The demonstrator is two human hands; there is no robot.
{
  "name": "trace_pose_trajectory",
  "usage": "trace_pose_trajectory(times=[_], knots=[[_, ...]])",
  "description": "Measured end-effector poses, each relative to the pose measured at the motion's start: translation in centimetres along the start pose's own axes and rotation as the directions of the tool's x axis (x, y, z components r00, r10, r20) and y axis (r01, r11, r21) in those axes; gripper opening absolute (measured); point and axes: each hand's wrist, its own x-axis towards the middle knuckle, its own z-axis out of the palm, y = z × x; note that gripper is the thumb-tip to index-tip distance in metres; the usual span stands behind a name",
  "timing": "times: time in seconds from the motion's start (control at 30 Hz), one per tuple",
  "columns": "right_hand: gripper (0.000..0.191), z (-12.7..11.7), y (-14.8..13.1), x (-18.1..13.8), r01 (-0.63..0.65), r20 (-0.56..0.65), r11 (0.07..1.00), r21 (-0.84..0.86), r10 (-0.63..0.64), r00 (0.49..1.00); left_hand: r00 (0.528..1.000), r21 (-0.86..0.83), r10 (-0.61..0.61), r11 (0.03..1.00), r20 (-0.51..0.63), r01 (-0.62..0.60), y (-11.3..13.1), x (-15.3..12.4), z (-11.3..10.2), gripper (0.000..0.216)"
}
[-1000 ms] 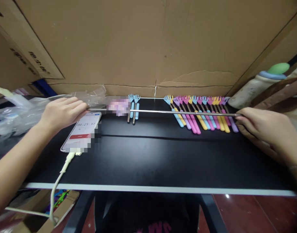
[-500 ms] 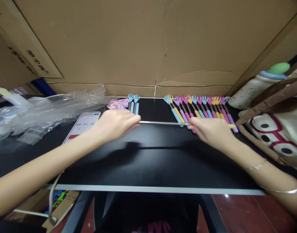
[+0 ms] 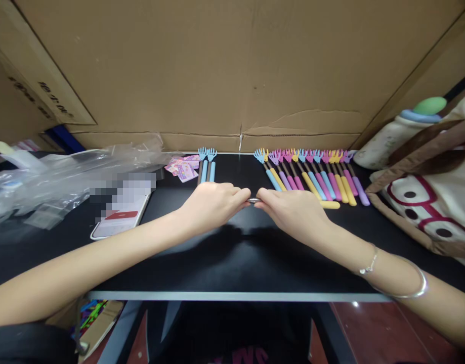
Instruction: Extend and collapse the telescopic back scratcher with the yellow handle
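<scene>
Over the middle of the black table, my left hand [image 3: 219,205] and my right hand [image 3: 295,207] are closed on one telescopic back scratcher [image 3: 254,200]. Only a short bit of its metal rod shows in the narrow gap between my fingers. Its yellow handle [image 3: 331,205] sticks out past the far side of my right hand; the claw end is hidden in my left hand. Beyond my right hand lies a row of several back scratchers [image 3: 319,179] with blue, yellow, purple and pink handles. Behind my left hand are two blue back scratchers [image 3: 209,169].
Small printed cards [image 3: 184,167] lie beside the blue pair. Clear plastic bags [image 3: 80,172] and a phone [image 3: 122,210] are at the left. A bag [image 3: 418,207] and a bottle [image 3: 391,139] stand at the right. A cardboard wall [image 3: 232,76] closes off the back.
My hands have come together, and the long stretch of metal rod between them has shortened to a small piece. Both hands still grip the back scratcher.
</scene>
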Motion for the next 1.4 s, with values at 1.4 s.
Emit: trace_pose_trajectory(times=[1.4], knots=[[0.020,1.5,3.2,-1.7,0.013,0.183,0.951,0.309,-0.073,0.980,0.988,-0.178,0.117,0.979,0.101,-0.098,-4.9,-1.6,1.6,0.026]])
